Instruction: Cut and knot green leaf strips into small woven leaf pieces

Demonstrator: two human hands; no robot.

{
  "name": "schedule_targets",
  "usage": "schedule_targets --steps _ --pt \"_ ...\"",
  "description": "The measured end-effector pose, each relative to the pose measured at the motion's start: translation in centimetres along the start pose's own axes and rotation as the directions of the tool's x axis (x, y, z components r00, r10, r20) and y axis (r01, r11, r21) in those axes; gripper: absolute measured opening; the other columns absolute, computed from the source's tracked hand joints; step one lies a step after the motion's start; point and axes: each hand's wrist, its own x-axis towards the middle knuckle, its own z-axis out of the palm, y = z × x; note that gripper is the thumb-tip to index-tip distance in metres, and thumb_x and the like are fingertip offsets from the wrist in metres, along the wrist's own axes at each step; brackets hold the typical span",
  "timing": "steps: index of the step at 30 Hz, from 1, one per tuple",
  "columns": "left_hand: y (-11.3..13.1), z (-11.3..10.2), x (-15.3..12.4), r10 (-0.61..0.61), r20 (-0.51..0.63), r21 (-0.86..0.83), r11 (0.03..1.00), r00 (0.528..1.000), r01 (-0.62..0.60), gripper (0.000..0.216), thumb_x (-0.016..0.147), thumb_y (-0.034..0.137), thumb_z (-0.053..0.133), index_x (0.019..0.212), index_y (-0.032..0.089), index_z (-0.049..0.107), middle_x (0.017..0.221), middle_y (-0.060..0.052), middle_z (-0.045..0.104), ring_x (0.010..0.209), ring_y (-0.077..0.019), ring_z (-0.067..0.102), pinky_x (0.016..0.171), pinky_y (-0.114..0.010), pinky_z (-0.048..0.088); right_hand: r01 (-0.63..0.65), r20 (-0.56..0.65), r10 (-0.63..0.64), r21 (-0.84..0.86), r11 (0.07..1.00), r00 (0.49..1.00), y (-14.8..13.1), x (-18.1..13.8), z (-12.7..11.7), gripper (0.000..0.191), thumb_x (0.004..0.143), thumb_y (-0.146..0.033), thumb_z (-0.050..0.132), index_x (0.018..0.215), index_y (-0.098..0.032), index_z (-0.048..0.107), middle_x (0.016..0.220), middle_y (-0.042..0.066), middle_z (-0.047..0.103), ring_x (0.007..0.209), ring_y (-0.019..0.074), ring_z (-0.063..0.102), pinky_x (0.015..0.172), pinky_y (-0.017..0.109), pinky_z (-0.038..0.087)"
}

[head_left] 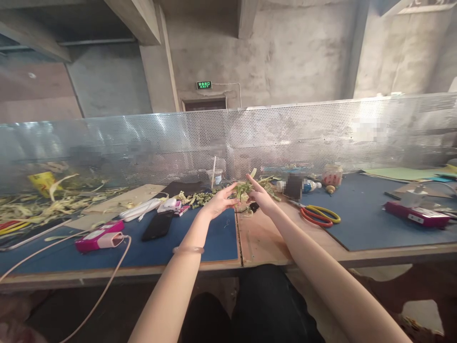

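Both my hands meet over the middle of the table at a small bundle of green and straw-coloured plant strips (pixel 243 191). My left hand (pixel 219 204) has its fingers curved round the near left side of it. Against the right side, my right hand (pixel 262 196) grips with its fingers bent, the forefinger pointing up. One pale strip end sticks up above the bundle. Some fingertips are hidden by the strips. Left of the hands lies a heap of small knotted green pieces (pixel 202 199). Scissors (pixel 319 215) with red and yellow handles lie right of my right hand.
A perforated metal screen (pixel 200 138) runs along the back edge. On the left are a black phone (pixel 157 226), a magenta power strip (pixel 100 237), its cable and loose dry strips (pixel 53 209). A clear cup (pixel 217 178), a jar (pixel 332 175) and another power strip (pixel 416 215) stand farther off.
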Motion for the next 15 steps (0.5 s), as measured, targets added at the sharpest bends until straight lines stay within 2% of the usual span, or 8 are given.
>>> schedule_targets --steps 4,7,11,15 --pt "0.0 0.1 0.1 0.000 -0.005 -0.018 1.000 1.000 0.000 0.071 0.070 0.018 0.069 0.132 0.032 0.036 0.147 -0.008 0.018 0.100 -0.0209 0.056 0.082 -0.034 0.046 0.000 0.007 -0.001 0.025 1.000 1.000 0.2 0.1 0.1 0.082 0.061 -0.006 0.045 0.137 -0.031 0.026 0.081 -0.003 0.063 0.054 0.0076 0.049 0.053 0.021 0.049" --pt "-0.1 0.1 0.2 0.000 -0.028 -0.036 0.999 1.000 -0.001 0.073 0.070 0.016 0.068 0.133 0.032 0.034 0.148 -0.008 0.013 0.093 -0.0186 0.059 0.079 -0.033 0.047 -0.008 0.022 0.007 0.036 0.999 1.000 0.2 0.1 0.0 0.083 0.061 -0.006 0.045 0.137 -0.032 0.025 0.084 -0.003 0.063 0.051 0.0067 0.047 0.052 0.021 0.048" --pt "0.1 0.0 0.2 0.016 -0.043 -0.075 0.997 0.999 -0.019 0.074 0.070 0.012 0.066 0.133 0.031 0.034 0.148 -0.009 0.015 0.080 -0.0126 0.060 0.067 -0.027 0.048 -0.017 0.030 0.015 0.059 0.998 0.999 -0.2 0.0 -0.2 0.082 0.060 -0.006 0.046 0.134 -0.035 0.030 0.109 -0.003 0.059 0.050 0.0046 0.044 0.052 0.021 0.047" --pt "0.5 -0.2 -0.1 0.024 -0.022 -0.121 0.992 0.999 -0.027 0.070 0.070 0.008 0.064 0.131 0.030 0.039 0.146 -0.008 0.022 0.075 -0.0101 0.058 0.057 -0.022 0.045 -0.060 0.078 0.053 0.083 0.995 0.996 -1.0 -0.2 -0.8 0.079 0.058 -0.006 0.049 0.129 -0.039 0.038 0.137 -0.006 0.036 0.051 0.0029 0.044 0.051 0.020 0.046"
